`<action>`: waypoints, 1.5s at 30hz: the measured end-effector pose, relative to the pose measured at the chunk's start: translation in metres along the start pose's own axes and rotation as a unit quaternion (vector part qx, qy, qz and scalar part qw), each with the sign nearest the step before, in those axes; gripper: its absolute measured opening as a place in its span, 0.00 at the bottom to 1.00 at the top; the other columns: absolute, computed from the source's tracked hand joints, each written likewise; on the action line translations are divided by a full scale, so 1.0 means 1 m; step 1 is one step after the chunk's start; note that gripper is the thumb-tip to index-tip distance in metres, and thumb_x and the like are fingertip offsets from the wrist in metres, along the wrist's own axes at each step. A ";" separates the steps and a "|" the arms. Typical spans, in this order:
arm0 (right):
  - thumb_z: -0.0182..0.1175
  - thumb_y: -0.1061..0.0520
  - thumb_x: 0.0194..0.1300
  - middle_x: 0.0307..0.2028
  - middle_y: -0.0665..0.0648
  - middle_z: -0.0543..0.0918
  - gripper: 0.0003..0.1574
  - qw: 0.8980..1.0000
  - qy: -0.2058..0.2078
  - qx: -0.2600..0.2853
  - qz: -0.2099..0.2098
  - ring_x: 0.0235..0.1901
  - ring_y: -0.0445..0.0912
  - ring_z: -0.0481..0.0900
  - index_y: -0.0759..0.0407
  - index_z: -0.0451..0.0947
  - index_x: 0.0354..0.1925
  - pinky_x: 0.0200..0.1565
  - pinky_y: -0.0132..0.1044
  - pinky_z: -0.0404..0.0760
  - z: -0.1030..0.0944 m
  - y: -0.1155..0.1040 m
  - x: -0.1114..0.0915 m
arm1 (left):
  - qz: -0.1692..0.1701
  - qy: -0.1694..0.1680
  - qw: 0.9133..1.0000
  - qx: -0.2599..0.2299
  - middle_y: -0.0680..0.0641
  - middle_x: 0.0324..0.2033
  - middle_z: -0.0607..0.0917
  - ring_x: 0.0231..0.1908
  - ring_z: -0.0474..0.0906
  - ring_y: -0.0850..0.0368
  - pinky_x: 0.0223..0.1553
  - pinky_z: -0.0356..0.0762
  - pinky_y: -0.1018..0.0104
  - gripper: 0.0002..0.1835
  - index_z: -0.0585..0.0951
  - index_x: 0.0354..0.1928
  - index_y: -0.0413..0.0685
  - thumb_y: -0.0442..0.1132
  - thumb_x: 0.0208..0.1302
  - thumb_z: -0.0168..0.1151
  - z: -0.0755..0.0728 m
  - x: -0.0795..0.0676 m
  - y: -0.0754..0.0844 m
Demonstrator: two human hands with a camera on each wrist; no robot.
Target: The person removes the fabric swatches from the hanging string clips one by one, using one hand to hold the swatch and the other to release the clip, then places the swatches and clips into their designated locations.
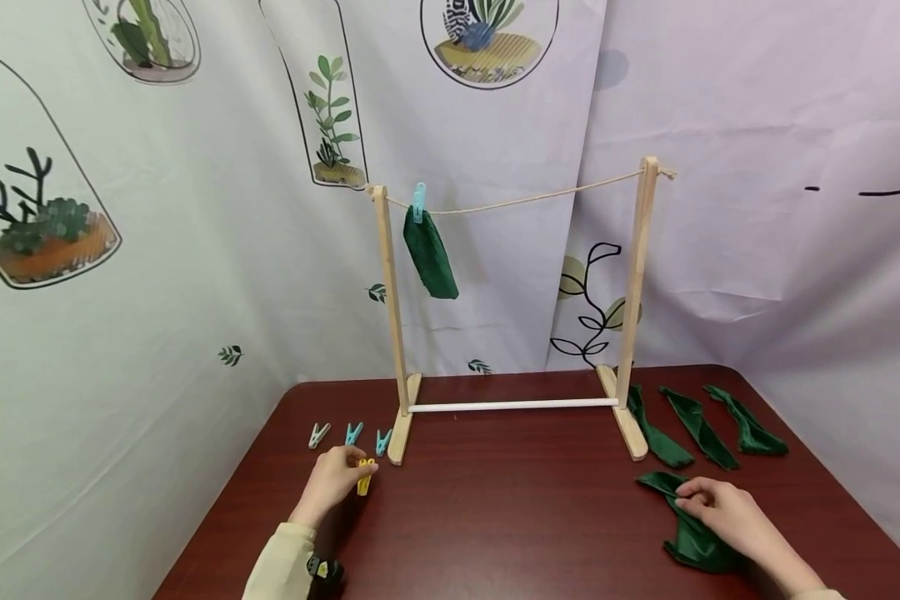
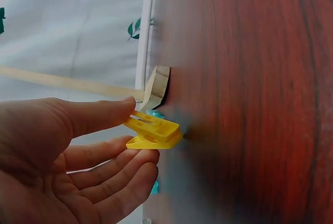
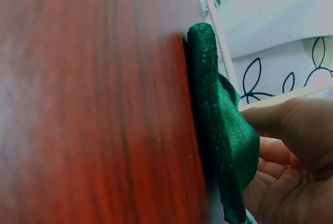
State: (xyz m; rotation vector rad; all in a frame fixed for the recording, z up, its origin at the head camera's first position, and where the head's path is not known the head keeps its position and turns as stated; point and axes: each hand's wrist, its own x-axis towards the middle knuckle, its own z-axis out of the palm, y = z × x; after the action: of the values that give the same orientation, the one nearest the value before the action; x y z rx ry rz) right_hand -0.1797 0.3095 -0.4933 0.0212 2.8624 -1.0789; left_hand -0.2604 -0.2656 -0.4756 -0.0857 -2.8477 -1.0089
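A yellow clothespin (image 2: 153, 130) is pinched by its handles between the thumb and fingers of my left hand (image 1: 335, 482), just over the table at the left. In the left wrist view the clothespin's tip points toward the tabletop. At the right, my right hand (image 1: 727, 512) pinches a green velvety cloth (image 1: 701, 542) that lies folded and rumpled on the table. The right wrist view shows the thumb against the cloth (image 3: 237, 135); the fingertips behind it are hidden. Another green cloth (image 1: 430, 254) hangs from the string (image 1: 525, 202) under a light blue clothespin (image 1: 419, 202).
A wooden stand (image 1: 636, 283) holds the string between two posts, with a white bar (image 1: 510, 406) low down. A white clothespin (image 1: 318, 435) and two blue clothespins (image 1: 353, 433) lie beyond my left hand. Several green cloths (image 1: 699, 427) lie beyond my right hand.
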 end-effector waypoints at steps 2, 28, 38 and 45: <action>0.64 0.53 0.70 0.30 0.48 0.81 0.14 1.000 -0.003 0.000 0.000 0.28 0.43 0.74 0.63 0.82 0.45 0.31 0.38 0.72 0.000 -0.001 0.001 | -0.003 -0.002 1.000 0.001 0.43 0.33 0.86 0.27 0.77 0.56 0.28 0.77 0.60 0.16 0.85 0.42 0.31 0.40 0.61 0.73 0.001 0.002 0.000; 0.67 0.53 0.67 0.31 0.49 0.80 0.14 0.999 -0.031 0.015 0.018 0.32 0.45 0.76 0.63 0.82 0.44 0.34 0.38 0.74 -0.001 -0.003 0.001 | -0.041 -0.023 0.999 0.002 0.46 0.27 0.82 0.24 0.74 0.55 0.26 0.74 0.61 0.17 0.81 0.37 0.33 0.42 0.58 0.75 0.012 0.010 -0.003; 0.67 0.53 0.67 0.32 0.49 0.80 0.15 0.999 -0.037 0.022 0.019 0.33 0.45 0.76 0.63 0.82 0.44 0.34 0.39 0.75 -0.001 -0.002 0.001 | -0.052 -0.020 0.998 -0.001 0.46 0.25 0.78 0.23 0.72 0.55 0.25 0.71 0.62 0.18 0.78 0.38 0.33 0.41 0.59 0.74 0.015 0.007 0.000; 0.67 0.53 0.67 0.33 0.49 0.80 0.14 0.999 -0.034 0.017 0.010 0.34 0.45 0.77 0.63 0.82 0.44 0.35 0.39 0.75 -0.002 -0.002 0.001 | -0.052 -0.021 0.998 -0.004 0.46 0.24 0.77 0.22 0.71 0.55 0.24 0.70 0.63 0.19 0.78 0.39 0.33 0.41 0.59 0.74 0.015 0.007 0.001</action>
State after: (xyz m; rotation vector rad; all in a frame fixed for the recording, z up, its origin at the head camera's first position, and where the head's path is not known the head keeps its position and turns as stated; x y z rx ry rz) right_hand -0.1812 0.3095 -0.4910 0.0137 2.7775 -1.1033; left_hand -0.2690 -0.2550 -0.4852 0.0420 -2.9138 -1.0493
